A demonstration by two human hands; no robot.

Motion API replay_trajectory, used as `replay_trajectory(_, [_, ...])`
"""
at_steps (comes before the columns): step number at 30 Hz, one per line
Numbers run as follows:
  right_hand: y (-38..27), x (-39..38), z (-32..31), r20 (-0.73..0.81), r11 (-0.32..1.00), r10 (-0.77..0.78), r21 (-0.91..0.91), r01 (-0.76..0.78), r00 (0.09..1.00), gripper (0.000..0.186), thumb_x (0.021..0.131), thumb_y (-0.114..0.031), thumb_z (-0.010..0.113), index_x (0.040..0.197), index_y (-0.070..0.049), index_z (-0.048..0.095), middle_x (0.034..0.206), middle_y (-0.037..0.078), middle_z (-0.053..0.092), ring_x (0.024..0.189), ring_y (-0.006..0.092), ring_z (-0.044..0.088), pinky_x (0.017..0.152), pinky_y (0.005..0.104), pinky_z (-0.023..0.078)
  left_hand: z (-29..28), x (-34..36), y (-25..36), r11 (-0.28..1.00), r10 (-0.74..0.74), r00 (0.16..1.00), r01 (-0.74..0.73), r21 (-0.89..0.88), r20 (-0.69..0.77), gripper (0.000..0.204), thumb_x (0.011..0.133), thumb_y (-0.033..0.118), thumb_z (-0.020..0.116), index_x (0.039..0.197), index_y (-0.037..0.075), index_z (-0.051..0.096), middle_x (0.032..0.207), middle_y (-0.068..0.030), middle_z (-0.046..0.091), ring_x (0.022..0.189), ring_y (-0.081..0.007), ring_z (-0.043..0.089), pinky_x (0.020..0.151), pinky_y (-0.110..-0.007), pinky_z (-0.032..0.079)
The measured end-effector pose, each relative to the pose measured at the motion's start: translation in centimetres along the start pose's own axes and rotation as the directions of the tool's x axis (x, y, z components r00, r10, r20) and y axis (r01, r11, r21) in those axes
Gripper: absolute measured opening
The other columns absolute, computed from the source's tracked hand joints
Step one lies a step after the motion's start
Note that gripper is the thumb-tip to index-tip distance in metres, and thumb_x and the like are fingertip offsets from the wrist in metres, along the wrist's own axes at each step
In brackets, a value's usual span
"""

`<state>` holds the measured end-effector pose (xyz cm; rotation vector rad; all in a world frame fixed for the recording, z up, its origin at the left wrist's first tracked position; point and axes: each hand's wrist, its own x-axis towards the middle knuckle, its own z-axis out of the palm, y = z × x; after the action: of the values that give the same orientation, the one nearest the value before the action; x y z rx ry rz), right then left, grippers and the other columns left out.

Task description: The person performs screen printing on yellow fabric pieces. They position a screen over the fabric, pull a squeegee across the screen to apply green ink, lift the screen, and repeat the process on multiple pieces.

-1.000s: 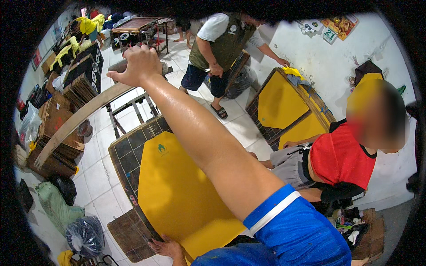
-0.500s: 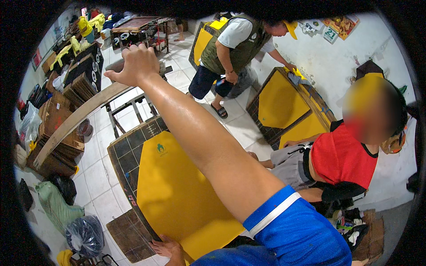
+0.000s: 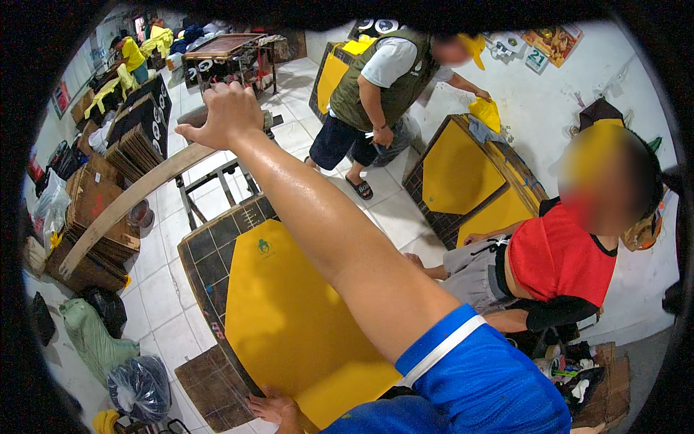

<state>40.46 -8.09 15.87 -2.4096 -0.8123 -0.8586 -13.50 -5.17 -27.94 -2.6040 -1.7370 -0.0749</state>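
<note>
My right arm, in a blue sleeve with a white stripe, reaches up and across to the far left. My right hand (image 3: pixel 230 117) is closed over the end of a long wooden bar (image 3: pixel 130 199), with the thumb out to the left; its fingertips are hidden. Below the arm, a yellow cloth panel (image 3: pixel 289 318) with a small green print lies flat on a dark board (image 3: pixel 210 253) marked with a grid. My left hand (image 3: pixel 275 407) rests with fingers spread at the board's near left edge, beside the cloth.
A co-worker in a green vest (image 3: pixel 401 72) lifts a yellow cloth (image 3: pixel 486 114) by a second board (image 3: pixel 463 170). Another person in a red top (image 3: pixel 560 253) sits at right. Stacked boards (image 3: pixel 101 210), a green sack (image 3: pixel 94 333) and plastic bags (image 3: pixel 139 383) line the left.
The vested co-worker's hand has risen, raising the yellow cloth from the second board. A far person in yellow has shifted. My hands keep almost the same place while the view shifts slightly.
</note>
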Motion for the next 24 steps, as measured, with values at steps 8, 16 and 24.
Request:
replay_trajectory(8, [0.0,0.3,-0.1,-0.01,1.0,0.001,0.028,-0.001,1.0,0.081,0.077,-0.078,0.068,0.107,-0.003,0.075,0.114,0.016,0.07,0.116,0.0319,0.063,0.103,0.0451,0.048,-2.2,0.1,0.4,0.998,-0.041,0.985,0.049,-0.044,0.169,0.07,0.103,0.049,0.053,0.153,0.002,0.04,0.156,-0.0188,0.042,0.143,-0.0381,0.042,0.116,-0.049,0.041])
replay_trajectory(16, [0.1,0.7,0.1,0.006,1.0,0.003,0.017,-0.004,1.0,0.081,0.077,-0.078,0.069,0.106,-0.002,0.076,0.11,0.015,0.071,0.115,0.032,0.063,0.101,0.0456,0.048,0.1,0.4,-0.4,0.999,-0.049,0.995,0.047,0.02,0.083,0.066,0.1,0.046,0.058,0.152,0.008,0.044,0.154,-0.0149,0.045,0.142,-0.036,0.045,0.111,-0.05,0.046])
replay_trajectory(24, [0.0,0.6,-0.2,-0.004,1.0,-0.002,0.025,0.002,1.0,0.083,0.077,-0.079,0.068,0.107,-0.002,0.076,0.112,0.016,0.071,0.116,0.0323,0.063,0.102,0.0465,0.048,-0.7,-0.1,0.6,0.997,-0.075,0.996,0.075,0.001,0.05,0.062,0.099,0.048,0.059,0.148,0.013,0.048,0.152,-0.0089,0.048,0.138,-0.0327,0.048,0.108,-0.047,0.048])
